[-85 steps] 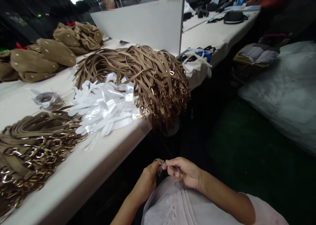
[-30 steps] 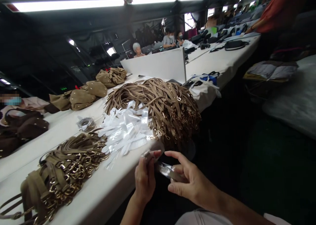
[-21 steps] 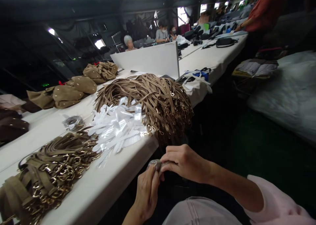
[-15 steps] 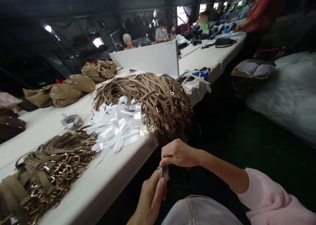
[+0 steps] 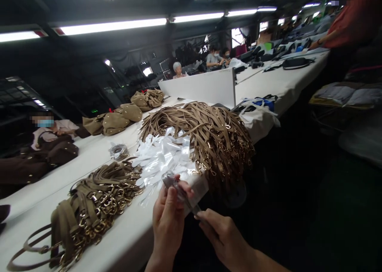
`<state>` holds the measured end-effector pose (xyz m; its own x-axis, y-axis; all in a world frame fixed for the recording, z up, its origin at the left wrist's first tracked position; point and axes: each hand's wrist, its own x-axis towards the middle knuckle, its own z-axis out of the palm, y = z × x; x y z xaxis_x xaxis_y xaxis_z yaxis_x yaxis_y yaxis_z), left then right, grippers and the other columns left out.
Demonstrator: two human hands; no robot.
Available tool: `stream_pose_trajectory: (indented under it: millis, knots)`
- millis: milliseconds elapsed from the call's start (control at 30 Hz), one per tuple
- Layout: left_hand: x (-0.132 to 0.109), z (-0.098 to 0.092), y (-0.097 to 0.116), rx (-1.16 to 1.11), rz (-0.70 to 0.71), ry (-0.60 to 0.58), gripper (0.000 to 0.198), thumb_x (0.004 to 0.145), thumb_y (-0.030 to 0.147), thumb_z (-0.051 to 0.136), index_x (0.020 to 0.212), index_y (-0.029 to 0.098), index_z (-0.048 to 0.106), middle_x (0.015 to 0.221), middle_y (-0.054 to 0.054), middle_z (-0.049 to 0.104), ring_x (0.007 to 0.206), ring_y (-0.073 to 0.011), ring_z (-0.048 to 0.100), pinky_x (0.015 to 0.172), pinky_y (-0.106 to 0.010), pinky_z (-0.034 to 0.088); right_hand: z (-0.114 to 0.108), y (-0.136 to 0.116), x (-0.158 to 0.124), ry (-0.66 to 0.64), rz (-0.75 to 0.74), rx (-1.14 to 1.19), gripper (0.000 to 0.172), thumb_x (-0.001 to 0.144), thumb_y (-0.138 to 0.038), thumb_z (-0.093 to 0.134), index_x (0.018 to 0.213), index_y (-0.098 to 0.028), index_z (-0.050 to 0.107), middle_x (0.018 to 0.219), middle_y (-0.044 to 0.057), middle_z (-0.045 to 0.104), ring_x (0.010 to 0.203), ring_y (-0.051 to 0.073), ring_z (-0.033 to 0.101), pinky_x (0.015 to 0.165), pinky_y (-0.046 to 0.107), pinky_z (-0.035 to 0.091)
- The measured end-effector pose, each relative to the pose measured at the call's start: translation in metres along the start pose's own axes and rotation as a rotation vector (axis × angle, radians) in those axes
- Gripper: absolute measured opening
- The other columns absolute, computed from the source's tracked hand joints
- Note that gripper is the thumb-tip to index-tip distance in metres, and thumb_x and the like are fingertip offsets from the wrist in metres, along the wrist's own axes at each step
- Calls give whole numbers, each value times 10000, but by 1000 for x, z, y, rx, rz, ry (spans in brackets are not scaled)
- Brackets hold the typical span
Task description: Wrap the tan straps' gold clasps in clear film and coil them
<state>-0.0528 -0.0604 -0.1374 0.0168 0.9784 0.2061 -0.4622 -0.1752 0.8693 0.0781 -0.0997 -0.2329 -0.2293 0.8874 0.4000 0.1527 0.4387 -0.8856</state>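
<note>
My left hand [image 5: 168, 220] is closed around a narrow strip in clear plastic [image 5: 169, 180], held up by the table's front edge. My right hand [image 5: 222, 232], lower and to the right, pinches the strip's other end. What lies inside the plastic is hard to make out. Just behind my left hand lies a heap of white and clear plastic pieces [image 5: 164, 154]. Beyond it, a big pile of brown straps [image 5: 191, 118] with gold clasps hangs over the table edge. Left of my hands, a smaller pile of olive-brown straps [image 5: 98, 196] has gold clasps too.
The long white table [image 5: 125, 232] runs away from me. On it are a plastic-wrapped coil [image 5: 118, 151], brown bags [image 5: 116, 122] and a white upright panel [image 5: 203, 87]. Several people work farther off, one in an orange top [image 5: 349, 25] at right. Folded cloth [image 5: 343, 92] lies on a low stand.
Both hands have risen, my left toward the table edge. My right hand has gone from above the left to below and right of it, and more of the strip shows. The view has turned left.
</note>
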Motion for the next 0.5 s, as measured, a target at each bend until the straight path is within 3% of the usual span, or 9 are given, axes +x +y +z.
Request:
stream_pose_trajectory:
  millis: [100,200,267,367,500]
  knots:
    - [9,-11,-18,192,126,71,297,919,400,591,1116,179,580,955,-68,684,870,-178,649,834,-295,516,-13,-14,3,-133,126,112,383,985,-435,432,842,-146,638,751,53,627,702,144,581,699,256,455]
    - [8,-29,-35,534,266,33,245,951,368,533,1096,183,604,977,-80,705,931,-211,659,902,-348,489,-31,-31,4,-317,331,500,435,955,-523,472,895,-115,613,696,62,646,653,128,595,667,241,456]
    - [2,-45,-44,778,376,-50,188,950,287,532,1072,197,642,986,-83,719,967,-225,659,925,-359,471,-44,-41,5,-360,411,651,469,913,-560,529,924,-96,596,610,36,610,524,87,525,551,197,405]
    - [-15,-64,-56,969,479,-138,192,901,198,584,1058,220,692,946,-82,742,878,-235,684,844,-340,492,-64,-49,8,-305,457,580,460,841,-547,639,935,-98,609,552,-26,522,432,41,372,432,164,280]
    - [-46,-64,-67,896,403,4,162,852,297,665,976,224,739,872,-109,738,812,-268,659,796,-350,489,-82,-48,17,-153,318,135,267,792,-400,729,837,-147,656,677,2,604,576,94,514,525,188,409]
